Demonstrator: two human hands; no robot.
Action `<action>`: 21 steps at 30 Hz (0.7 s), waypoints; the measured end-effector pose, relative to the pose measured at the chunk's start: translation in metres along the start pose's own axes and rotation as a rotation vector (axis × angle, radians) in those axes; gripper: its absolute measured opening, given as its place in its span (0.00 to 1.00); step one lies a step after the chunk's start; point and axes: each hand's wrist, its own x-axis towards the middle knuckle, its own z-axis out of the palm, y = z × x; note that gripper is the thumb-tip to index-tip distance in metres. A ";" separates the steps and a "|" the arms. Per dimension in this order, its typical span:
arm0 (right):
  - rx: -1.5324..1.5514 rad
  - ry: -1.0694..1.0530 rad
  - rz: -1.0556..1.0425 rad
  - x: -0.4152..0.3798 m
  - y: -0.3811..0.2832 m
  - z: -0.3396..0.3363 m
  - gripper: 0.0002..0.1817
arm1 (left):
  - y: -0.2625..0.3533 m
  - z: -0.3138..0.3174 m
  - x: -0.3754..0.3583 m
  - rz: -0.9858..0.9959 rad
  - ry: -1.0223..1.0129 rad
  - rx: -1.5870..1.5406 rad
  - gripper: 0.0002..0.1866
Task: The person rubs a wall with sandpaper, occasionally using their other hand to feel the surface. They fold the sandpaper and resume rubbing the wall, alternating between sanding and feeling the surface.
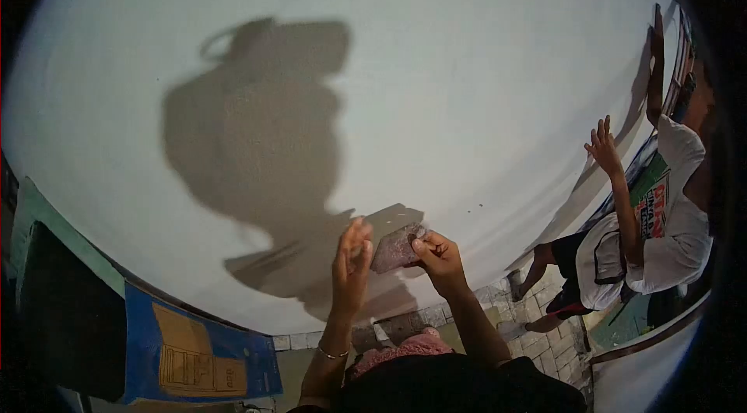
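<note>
My right hand pinches a small flat sheet that looks like sandpaper, mottled reddish-brown with pale dusty patches. Thumb and fingers grip its right end, in front of the white wall. Just left of the sheet, my left hand is raised with its fingers up and somewhat apart. Its fingertips are slightly blurred, and nothing shows in it. A thin bangle circles the left wrist.
On the right, another person in a white shirt reaches both hands toward the wall. At lower left stand a blue cardboard box and a green-framed dark panel. Paving bricks run along the wall's foot.
</note>
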 end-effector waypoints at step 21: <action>-0.153 0.076 -0.093 -0.018 0.020 0.011 0.10 | -0.002 0.019 -0.034 0.446 0.084 0.784 0.16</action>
